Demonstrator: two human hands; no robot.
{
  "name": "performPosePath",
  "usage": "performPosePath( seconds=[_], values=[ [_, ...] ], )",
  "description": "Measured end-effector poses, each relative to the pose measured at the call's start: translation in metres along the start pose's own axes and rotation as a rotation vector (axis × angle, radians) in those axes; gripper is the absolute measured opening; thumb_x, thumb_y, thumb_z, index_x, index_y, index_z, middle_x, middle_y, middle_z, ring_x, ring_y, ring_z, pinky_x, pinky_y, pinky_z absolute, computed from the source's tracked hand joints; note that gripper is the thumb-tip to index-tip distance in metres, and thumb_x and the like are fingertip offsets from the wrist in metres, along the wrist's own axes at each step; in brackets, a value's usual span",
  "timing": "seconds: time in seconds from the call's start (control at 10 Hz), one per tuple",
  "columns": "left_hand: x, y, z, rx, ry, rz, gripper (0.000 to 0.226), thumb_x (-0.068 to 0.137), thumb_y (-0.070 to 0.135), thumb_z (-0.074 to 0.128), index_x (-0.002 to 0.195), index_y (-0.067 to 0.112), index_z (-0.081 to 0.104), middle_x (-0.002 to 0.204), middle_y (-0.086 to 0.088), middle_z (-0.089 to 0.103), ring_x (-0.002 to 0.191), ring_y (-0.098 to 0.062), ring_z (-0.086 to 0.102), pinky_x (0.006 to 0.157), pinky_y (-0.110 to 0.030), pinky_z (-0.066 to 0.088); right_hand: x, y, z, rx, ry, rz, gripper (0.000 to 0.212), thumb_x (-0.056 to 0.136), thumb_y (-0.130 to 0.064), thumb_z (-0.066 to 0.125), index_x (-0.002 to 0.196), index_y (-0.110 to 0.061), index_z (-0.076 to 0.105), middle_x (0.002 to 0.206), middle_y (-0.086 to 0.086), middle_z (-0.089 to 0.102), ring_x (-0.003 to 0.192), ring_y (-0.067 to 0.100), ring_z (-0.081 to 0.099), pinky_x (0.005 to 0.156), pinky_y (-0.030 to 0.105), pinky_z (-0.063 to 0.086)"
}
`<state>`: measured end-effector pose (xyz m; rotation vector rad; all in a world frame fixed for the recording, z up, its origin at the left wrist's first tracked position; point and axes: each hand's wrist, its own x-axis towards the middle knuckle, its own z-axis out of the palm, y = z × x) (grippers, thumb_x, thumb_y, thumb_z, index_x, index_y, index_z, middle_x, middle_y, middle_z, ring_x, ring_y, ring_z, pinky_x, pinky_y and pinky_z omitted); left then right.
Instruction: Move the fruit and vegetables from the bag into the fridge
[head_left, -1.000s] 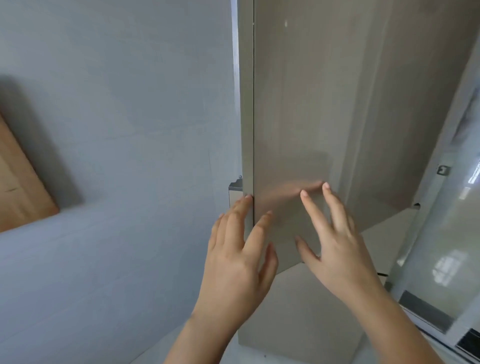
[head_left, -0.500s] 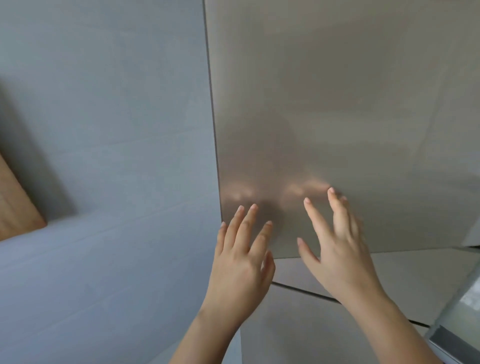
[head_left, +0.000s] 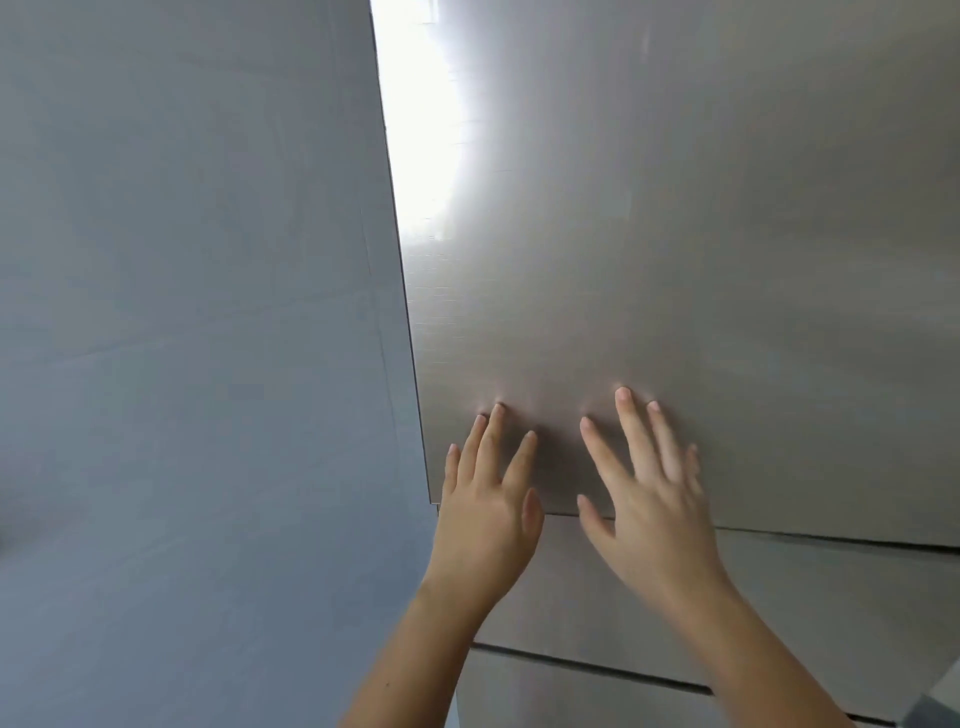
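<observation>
The 2 hands lie spread flat, fingers up, holding nothing. The left hand (head_left: 488, 514) is at the fridge door's (head_left: 675, 260) lower-left corner and the right hand (head_left: 649, 514) just beside it. The door's upright left edge is nearest the left hand. No bag or produce is in view.

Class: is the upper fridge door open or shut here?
Shut: the fridge door sits flush, no interior showing; left hand and right hand flat on it.

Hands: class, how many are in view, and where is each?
2. The left hand rests open at the lower left corner of the fridge door; the right hand rests open on the door just right of it. No others show.
</observation>
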<state>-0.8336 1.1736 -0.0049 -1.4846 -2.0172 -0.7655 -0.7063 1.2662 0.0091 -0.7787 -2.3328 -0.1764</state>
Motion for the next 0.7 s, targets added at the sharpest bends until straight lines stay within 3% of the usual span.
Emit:
performPosePath(
  seconds=[0.3, 0.5, 0.7],
  values=[
    [0.011, -0.015, 0.025, -0.051, 0.029, 0.01, 0.052, 0.064, 0.001, 0.075, 0.114, 0.002, 0.06, 0.136, -0.022, 0.045, 0.126, -0.039, 0.042, 0.088, -0.06, 0.045, 0.014, -0.003, 0.017, -0.017, 0.069, 0.062, 0.071, 0.063, -0.029, 0.078, 0.128, -0.014, 0.053, 0.146, 0.017, 0.034, 0.132, 0.038, 0.025, 0.09, 0.063, 0.038],
    [0.012, -0.017, 0.019, -0.038, 0.038, -0.004, 0.045, 0.074, 0.017, 0.057, 0.118, 0.007, 0.058, 0.135, -0.017, 0.048, 0.126, -0.033, 0.043, 0.095, -0.054, 0.039, 0.014, -0.005, 0.012, 0.016, 0.114, 0.069, 0.051, 0.071, -0.032, 0.061, 0.119, -0.013, 0.06, 0.143, 0.018, 0.038, 0.13, 0.04, 0.031, 0.091, 0.062, 0.037],
    [0.003, -0.011, -0.003, -0.015, 0.082, -0.032, 0.042, 0.082, 0.026, 0.041, 0.115, 0.008, 0.058, 0.125, -0.018, 0.056, 0.122, -0.036, 0.048, 0.094, -0.056, 0.04, 0.01, -0.008, -0.002, 0.058, 0.13, 0.027, 0.044, 0.071, -0.028, 0.058, 0.111, -0.009, 0.064, 0.128, 0.017, 0.055, 0.115, 0.039, 0.052, 0.087, 0.061, 0.042]
  ],
)
